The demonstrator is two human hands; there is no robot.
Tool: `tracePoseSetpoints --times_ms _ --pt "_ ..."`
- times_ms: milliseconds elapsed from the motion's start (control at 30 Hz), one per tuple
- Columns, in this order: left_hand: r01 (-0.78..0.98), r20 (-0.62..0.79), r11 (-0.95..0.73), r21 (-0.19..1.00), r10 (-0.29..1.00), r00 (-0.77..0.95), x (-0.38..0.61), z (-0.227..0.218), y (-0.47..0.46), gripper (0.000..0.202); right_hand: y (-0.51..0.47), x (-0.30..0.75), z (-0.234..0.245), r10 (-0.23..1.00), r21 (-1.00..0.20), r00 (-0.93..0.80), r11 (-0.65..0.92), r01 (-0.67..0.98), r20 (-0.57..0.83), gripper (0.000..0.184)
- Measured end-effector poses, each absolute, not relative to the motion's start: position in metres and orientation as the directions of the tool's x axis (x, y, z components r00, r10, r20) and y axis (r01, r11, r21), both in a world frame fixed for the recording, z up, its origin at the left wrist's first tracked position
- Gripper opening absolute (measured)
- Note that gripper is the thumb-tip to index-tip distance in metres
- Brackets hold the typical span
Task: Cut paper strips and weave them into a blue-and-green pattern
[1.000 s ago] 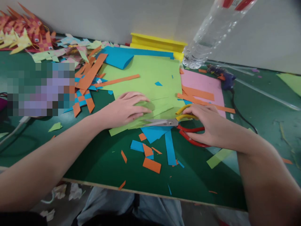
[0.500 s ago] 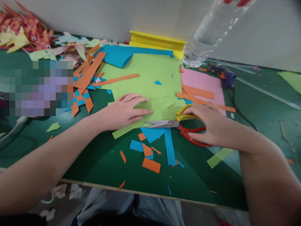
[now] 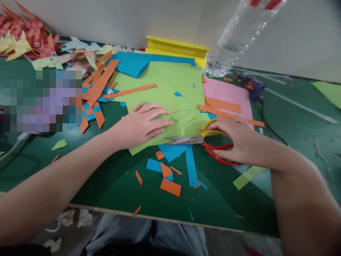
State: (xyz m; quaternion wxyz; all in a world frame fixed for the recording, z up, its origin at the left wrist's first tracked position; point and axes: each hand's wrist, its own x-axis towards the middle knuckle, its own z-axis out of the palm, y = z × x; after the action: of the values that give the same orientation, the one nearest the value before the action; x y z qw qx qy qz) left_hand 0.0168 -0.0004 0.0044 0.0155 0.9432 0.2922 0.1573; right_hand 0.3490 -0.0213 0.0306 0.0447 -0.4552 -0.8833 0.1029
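My right hand (image 3: 229, 138) grips a pair of scissors (image 3: 195, 139) by its yellow and red handles. The blades point left, slightly parted, over the near edge of the light green paper (image 3: 170, 78). On that paper my left hand (image 3: 146, 124) rests with its fingers spread, touching narrow light green strips (image 3: 183, 121). Several blue pieces, among them a blue strip (image 3: 191, 167), lie just below the blades. Around them are small orange scraps (image 3: 170, 187). An orange strip (image 3: 231, 113) crosses the pink paper (image 3: 229, 89) beyond my right hand.
A clear plastic bottle (image 3: 234, 42) stands at the back by the wall, beside folded yellow paper (image 3: 176, 46). Blue paper (image 3: 133, 64) and orange strips (image 3: 102, 80) lie to the left, near an orange-and-blue woven piece (image 3: 92, 112). Woven paper fish (image 3: 39, 39) are heaped at the far left.
The light green strips under my left hand have shifted slightly to the right. My right hand and the scissors have barely moved.
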Motion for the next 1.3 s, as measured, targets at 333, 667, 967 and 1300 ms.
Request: tracePoseSetpoints --times_ms 333,667,967,1300 --pt "0.562 0.117 -0.824 0.079 0.567 0.815 0.019 -0.006 -0.005 0.046 -0.021 0.350 0.030 0.814 -0.236 -0.580 0.556 0.797 -0.042 0.043" --pt "0.566 0.099 -0.819 0.091 0.573 0.813 0.020 -0.004 -0.006 0.049 -0.020 0.348 0.032 0.809 -0.237 -0.587 0.565 0.790 -0.028 0.041" --pt "0.562 0.109 -0.822 0.094 0.569 0.815 0.019 -0.007 -0.004 0.048 -0.020 0.348 0.030 0.800 -0.237 -0.599 0.579 0.780 -0.017 0.041" --pt "0.540 0.117 -0.837 0.092 0.547 0.829 0.021 -0.003 -0.003 0.042 -0.020 0.338 0.027 0.762 -0.274 -0.647 0.630 0.727 0.035 0.045"
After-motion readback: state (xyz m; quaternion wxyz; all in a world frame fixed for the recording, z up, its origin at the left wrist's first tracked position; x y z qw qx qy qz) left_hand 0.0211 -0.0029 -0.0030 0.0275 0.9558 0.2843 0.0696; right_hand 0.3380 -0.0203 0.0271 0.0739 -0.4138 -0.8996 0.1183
